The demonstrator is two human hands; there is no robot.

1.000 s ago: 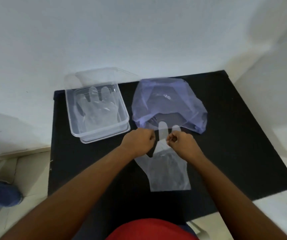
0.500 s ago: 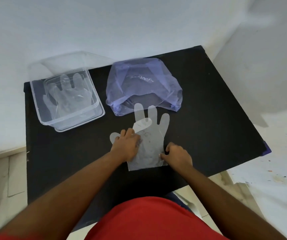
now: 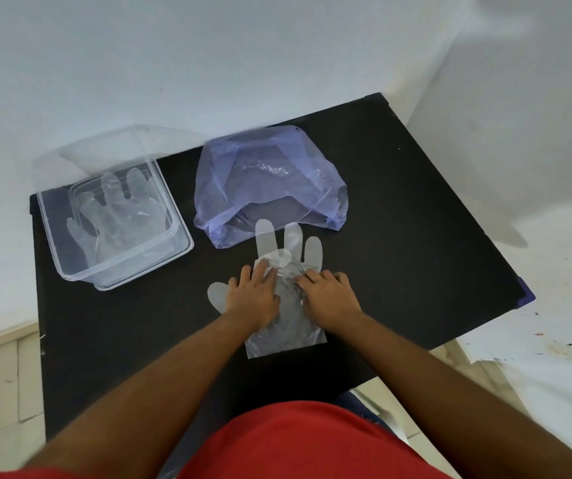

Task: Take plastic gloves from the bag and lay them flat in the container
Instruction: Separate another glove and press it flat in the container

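A clear plastic glove lies flat on the black table, fingers pointing away from me toward the bag. One of its fingers is folded over near the palm. My left hand presses palm-down on the glove's left side, and my right hand presses on its right side, fingers spread. The bluish plastic bag sits just beyond, its mouth facing me. A clear square container at the back left holds flattened gloves.
The container's clear lid leans against the white wall behind it. The table's right corner and front edge are near. A white paint-spotted sheet lies on the floor to the right.
The glove was held up by its fingertips a second ago; it now lies on the table. Both hands moved from pinching it to pressing flat on it, sliding toward its fingers.
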